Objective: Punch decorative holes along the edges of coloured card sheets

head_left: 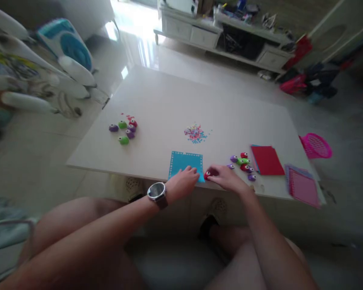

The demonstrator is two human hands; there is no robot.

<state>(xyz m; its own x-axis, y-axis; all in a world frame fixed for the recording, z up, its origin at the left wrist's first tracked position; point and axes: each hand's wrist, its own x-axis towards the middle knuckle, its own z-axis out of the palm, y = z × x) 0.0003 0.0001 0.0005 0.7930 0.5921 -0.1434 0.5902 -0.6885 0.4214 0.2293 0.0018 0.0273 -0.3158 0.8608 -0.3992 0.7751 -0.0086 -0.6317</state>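
Observation:
A square blue paper sheet [181, 161] lies at the near edge of the table, with small punched shapes lining its left, top and right sides. My left hand [186, 179], wearing a wristwatch [156, 191], rests on the lower part of the sheet with fingers laid out and slightly bent. At the sheet's lower right corner, my right hand [225, 176] grips a small red paper punch [207, 175] with a white eye on it. The punch sits against the paper's edge; whether the paper is inside it I cannot tell.
Beyond the sheet lies a pile of coloured confetti [196, 133]. Several punches [244, 161] cluster at right, beside red paper [268, 160] and punched pink sheets [303, 186]. More punches [124, 140] stand at left near red bits [129, 117]. A pink basket [317, 146] is past the table's right edge.

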